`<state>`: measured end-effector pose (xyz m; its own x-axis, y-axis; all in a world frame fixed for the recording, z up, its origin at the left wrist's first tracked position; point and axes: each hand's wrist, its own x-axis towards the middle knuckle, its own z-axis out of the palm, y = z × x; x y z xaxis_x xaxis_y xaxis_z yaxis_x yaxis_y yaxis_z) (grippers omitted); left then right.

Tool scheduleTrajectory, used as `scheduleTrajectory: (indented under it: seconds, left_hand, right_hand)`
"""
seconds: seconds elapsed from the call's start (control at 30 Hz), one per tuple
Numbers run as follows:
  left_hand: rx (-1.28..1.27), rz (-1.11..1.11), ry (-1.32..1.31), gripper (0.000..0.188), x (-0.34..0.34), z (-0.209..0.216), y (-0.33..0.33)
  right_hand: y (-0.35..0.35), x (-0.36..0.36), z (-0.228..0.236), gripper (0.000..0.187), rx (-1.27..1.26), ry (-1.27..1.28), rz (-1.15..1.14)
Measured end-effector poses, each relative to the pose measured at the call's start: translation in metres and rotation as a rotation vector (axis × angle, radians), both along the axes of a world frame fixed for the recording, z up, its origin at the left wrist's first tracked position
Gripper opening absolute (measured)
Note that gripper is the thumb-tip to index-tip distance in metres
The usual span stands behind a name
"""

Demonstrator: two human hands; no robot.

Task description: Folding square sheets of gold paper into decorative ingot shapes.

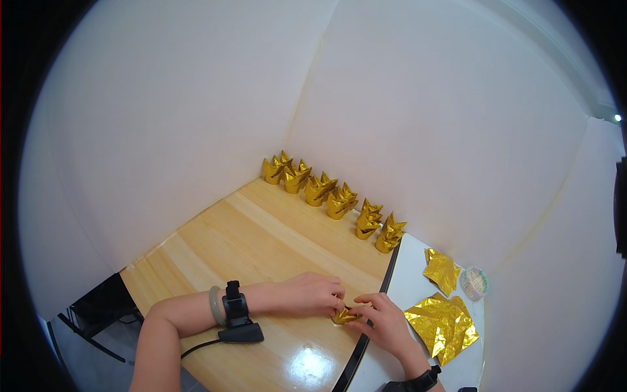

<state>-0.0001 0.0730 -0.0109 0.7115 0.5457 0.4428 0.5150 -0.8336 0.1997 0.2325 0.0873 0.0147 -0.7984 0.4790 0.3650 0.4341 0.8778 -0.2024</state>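
A small piece of folded gold foil paper (343, 317) is low over the wooden table, near its right edge. My left hand (312, 294) reaches in from the left and pinches the foil with its fingertips. From the right, my right hand (384, 321) grips the other side with thumb and fingers. My fingers cover much of the foil, so its full shape is hidden. Against the far wall, several crown-shaped gold foil pieces (321, 189) stand upright in a row, their points facing up.
A black strip divides the wooden table (228, 235) from a white surface (385, 359) on the right. There lie a larger crinkled gold foil sheet (444, 326), a smaller one (442, 270) and a round clear container (475, 283). White walls rise behind. A black device (241, 334) hangs at my left wrist.
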Motion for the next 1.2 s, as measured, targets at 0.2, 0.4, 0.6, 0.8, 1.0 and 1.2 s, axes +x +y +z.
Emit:
scheduleTrajectory:
  seconds: [0.2,0.4,0.6,0.8,1.0,1.2]
  left_hand:
    - [-0.022,0.004,0.025,0.014,0.003,0.007,-0.002]
    - [0.008,0.013,-0.080,0.014,0.004,0.010,-0.001]
    - [0.019,-0.005,0.019,0.012,0.002,0.009,0.000]
    - [0.018,-0.003,0.027,0.009,0.001,0.000,-0.001]
    - [0.009,0.006,0.030,0.013,0.001,0.006,0.001]
    - [0.025,0.022,-0.039,0.022,0.002,0.022,0.002]
  right_hand:
    - [0.003,0.004,-0.003,0.020,-0.017,0.004,0.010]
    - [0.004,0.005,0.003,0.018,-0.070,0.056,-0.011]
    - [0.005,0.009,0.003,0.020,0.033,-0.031,0.010]
    - [-0.001,0.007,0.005,0.023,0.027,-0.049,0.034]
    - [0.006,0.010,0.007,0.028,0.009,-0.036,0.055]
    - [0.005,0.011,0.022,0.037,-0.008,0.029,-0.012]
